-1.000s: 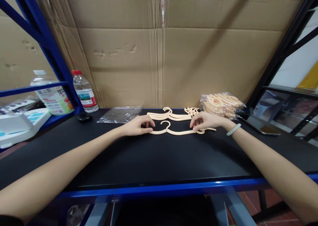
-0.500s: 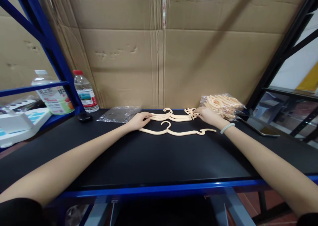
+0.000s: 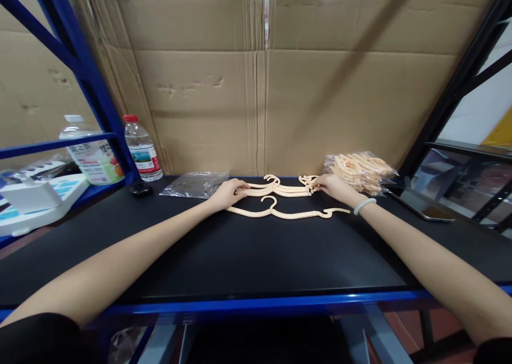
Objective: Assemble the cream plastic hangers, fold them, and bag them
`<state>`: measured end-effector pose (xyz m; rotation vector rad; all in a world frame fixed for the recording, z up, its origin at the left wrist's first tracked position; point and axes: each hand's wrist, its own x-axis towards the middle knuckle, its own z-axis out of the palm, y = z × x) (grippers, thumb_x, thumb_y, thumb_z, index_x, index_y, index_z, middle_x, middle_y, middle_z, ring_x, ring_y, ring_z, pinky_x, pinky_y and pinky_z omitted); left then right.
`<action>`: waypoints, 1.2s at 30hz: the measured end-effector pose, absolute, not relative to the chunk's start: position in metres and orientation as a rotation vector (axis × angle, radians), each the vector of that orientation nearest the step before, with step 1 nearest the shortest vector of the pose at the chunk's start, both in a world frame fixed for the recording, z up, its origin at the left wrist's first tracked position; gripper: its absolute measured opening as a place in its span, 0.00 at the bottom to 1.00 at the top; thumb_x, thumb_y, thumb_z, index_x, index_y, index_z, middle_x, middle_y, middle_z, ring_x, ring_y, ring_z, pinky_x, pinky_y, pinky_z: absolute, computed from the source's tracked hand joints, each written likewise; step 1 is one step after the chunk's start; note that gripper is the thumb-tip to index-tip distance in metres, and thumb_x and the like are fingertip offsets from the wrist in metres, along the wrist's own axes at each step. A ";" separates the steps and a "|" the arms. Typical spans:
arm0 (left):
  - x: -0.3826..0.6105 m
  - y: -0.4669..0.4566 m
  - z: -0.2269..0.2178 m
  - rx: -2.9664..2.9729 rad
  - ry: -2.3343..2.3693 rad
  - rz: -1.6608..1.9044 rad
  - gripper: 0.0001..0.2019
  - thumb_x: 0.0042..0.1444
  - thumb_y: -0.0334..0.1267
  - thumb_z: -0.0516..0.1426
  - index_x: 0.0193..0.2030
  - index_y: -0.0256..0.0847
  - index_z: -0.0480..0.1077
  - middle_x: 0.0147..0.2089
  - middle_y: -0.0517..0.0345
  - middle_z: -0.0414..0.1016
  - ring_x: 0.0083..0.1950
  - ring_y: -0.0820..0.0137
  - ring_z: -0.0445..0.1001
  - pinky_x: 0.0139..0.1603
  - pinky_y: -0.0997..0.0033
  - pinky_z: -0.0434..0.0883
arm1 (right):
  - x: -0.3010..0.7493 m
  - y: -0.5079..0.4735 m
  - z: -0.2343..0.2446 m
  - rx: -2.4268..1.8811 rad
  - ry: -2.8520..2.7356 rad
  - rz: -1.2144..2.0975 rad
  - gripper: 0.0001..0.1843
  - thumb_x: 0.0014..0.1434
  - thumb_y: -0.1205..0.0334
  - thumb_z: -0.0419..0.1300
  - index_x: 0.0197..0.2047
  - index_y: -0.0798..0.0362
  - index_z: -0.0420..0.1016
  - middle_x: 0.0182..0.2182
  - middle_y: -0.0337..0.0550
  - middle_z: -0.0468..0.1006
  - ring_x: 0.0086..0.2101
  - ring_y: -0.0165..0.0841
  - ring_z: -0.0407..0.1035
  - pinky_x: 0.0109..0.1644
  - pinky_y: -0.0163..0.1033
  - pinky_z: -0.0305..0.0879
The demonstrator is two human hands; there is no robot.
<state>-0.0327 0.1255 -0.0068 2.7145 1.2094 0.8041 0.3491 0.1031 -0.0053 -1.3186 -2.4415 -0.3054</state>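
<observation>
A small stack of cream plastic hangers (image 3: 276, 188) lies at the back of the black shelf top (image 3: 248, 257). My left hand (image 3: 230, 192) grips the stack's left end with curled fingers. My right hand (image 3: 334, 186), a white bead bracelet on its wrist, pinches the stack's right end. A single cream hanger (image 3: 286, 212) lies flat just in front of the stack, touched by neither hand.
A clear bag of more cream hangers (image 3: 360, 171) sits at the back right. An empty clear plastic bag (image 3: 192, 185) lies at the back left. Water bottle (image 3: 142, 149), carton (image 3: 96, 158), small black object (image 3: 140, 189), dark tablet (image 3: 424, 206), cardboard backing (image 3: 264, 81).
Both hands let go of the single front hanger and moved back to the ends of the stack behind it. The single hanger stays flat on the shelf.
</observation>
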 end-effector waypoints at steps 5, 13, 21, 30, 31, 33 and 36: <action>-0.029 0.120 -0.002 2.746 1.157 0.793 0.03 0.52 0.32 0.58 0.34 0.39 0.73 0.41 0.52 0.75 0.45 0.63 0.73 0.49 0.63 0.67 | 0.349 0.099 -0.001 -1.315 -2.311 -0.369 0.14 0.58 0.72 0.52 0.38 0.57 0.79 0.36 0.53 0.80 0.38 0.43 0.73 0.46 0.47 0.68; -0.026 0.114 0.004 2.693 1.198 0.818 0.02 0.55 0.31 0.54 0.34 0.39 0.68 0.32 0.55 0.73 0.36 0.65 0.72 0.41 0.66 0.67 | 0.352 0.088 0.017 -1.272 -1.990 -0.455 0.16 0.62 0.68 0.47 0.45 0.55 0.75 0.41 0.55 0.77 0.44 0.45 0.69 0.50 0.50 0.63; -0.022 0.102 0.011 2.530 1.227 0.989 0.04 0.54 0.28 0.52 0.33 0.42 0.62 0.27 0.61 0.71 0.30 0.68 0.72 0.35 0.69 0.66 | 0.348 0.069 0.034 -1.299 -1.721 -0.287 0.10 0.65 0.60 0.47 0.40 0.52 0.67 0.29 0.49 0.73 0.30 0.38 0.70 0.37 0.46 0.67; -0.015 0.066 0.012 2.296 1.108 1.162 0.09 0.60 0.34 0.49 0.45 0.39 0.65 0.37 0.54 0.76 0.36 0.68 0.76 0.41 0.66 0.73 | 0.325 0.055 0.039 -1.074 -1.281 0.801 0.16 0.49 0.54 0.67 0.36 0.54 0.69 0.33 0.49 0.77 0.34 0.34 0.74 0.41 0.40 0.74; -0.014 0.062 0.012 2.281 1.098 1.156 0.10 0.60 0.35 0.48 0.46 0.39 0.66 0.38 0.54 0.77 0.35 0.69 0.76 0.40 0.66 0.73 | 0.323 0.055 0.037 -1.057 -1.254 0.858 0.16 0.48 0.56 0.68 0.36 0.54 0.70 0.34 0.48 0.77 0.35 0.34 0.74 0.43 0.39 0.74; -0.012 0.053 0.012 2.249 1.076 1.142 0.12 0.60 0.36 0.48 0.47 0.39 0.68 0.39 0.53 0.77 0.34 0.69 0.75 0.39 0.67 0.74 | 0.320 0.053 0.032 -1.047 -1.241 0.930 0.14 0.48 0.58 0.68 0.36 0.54 0.71 0.34 0.47 0.77 0.36 0.33 0.74 0.44 0.38 0.74; -0.012 0.042 0.009 2.205 1.069 1.139 0.13 0.60 0.38 0.49 0.46 0.40 0.70 0.37 0.55 0.76 0.32 0.70 0.73 0.36 0.68 0.73 | 0.318 0.050 0.024 -1.067 -1.264 0.994 0.12 0.49 0.60 0.67 0.35 0.53 0.71 0.34 0.47 0.76 0.35 0.34 0.73 0.42 0.41 0.74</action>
